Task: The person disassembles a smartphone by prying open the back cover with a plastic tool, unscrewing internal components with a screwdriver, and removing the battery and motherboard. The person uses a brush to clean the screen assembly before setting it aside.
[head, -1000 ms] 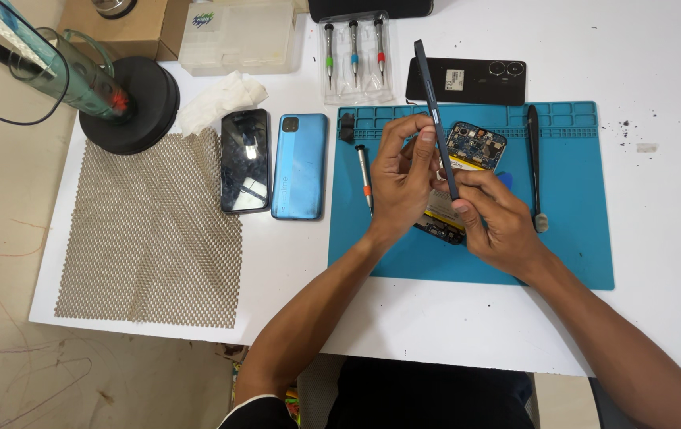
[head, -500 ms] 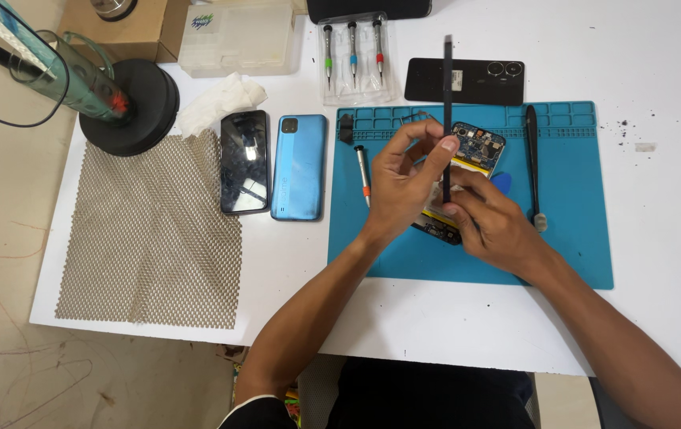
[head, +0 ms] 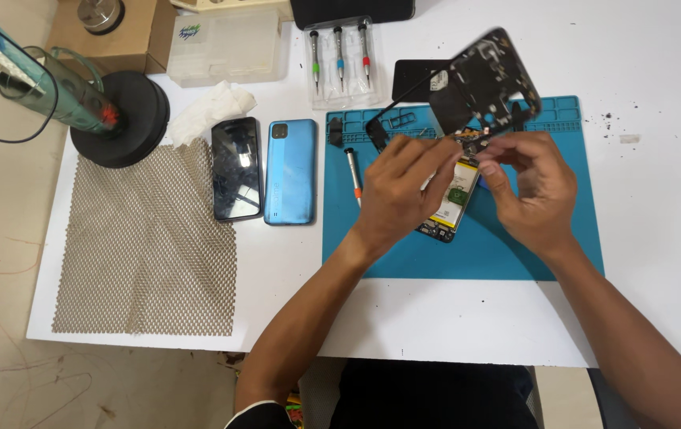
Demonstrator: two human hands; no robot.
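Note:
An opened phone [head: 453,208] with a yellow-labelled battery lies on the blue work mat [head: 515,254]. My left hand [head: 401,189] rests over its left side and grips it, fingertips up at its top end. My right hand [head: 532,191] pinches the lower edge of a black phone frame [head: 490,79]. The frame is lifted and tilted away from me, with its inner face showing. The join between frame and phone is hidden by my fingers.
A red-banded screwdriver [head: 352,175] lies on the mat's left part. Left of the mat are a blue phone [head: 290,171], a black phone [head: 237,168], a white tissue [head: 209,111], a mesh sheet [head: 150,246] and a round black stand [head: 118,119]. A screwdriver case [head: 340,59] sits behind.
The black frame, held edge-on and upright between my hands before, has swung up and away and now shows its inner face. My hands have moved slightly apart.

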